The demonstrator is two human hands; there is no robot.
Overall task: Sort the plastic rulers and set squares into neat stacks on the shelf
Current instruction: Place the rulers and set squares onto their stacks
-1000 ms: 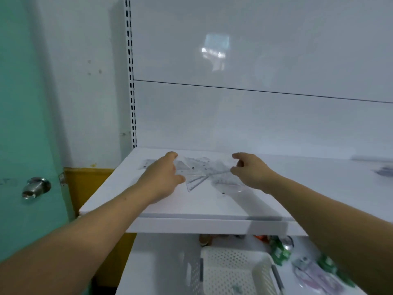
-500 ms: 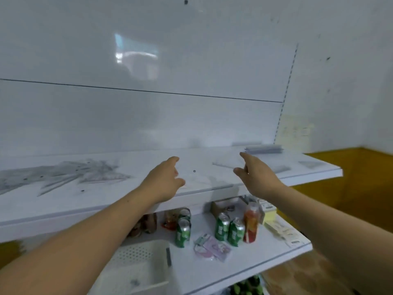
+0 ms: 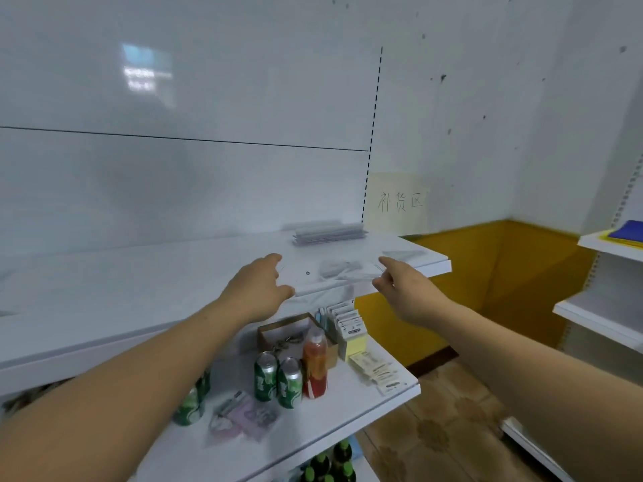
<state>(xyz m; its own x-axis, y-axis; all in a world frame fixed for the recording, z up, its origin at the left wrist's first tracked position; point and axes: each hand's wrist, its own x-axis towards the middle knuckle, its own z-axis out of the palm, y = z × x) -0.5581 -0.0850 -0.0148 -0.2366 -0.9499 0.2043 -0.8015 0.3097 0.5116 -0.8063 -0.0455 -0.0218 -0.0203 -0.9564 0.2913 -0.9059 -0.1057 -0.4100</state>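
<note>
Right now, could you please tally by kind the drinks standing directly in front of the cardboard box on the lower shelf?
Green cans: 2
Orange-red bottle: 1
Total: 3

Neat stack of clear rulers [image 3: 328,233], back right on shelf [image 3: 139,283]

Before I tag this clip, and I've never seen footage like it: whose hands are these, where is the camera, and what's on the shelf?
No machine here: a person's bare left hand and right hand, filmed by a camera worn on the head. Both reach over a white upper shelf. A stack of clear rulers lies at its back. A blurred clear piece shows between the hands; whether they hold it, I cannot tell. The lower shelf carries green cans and an orange bottle.
</note>
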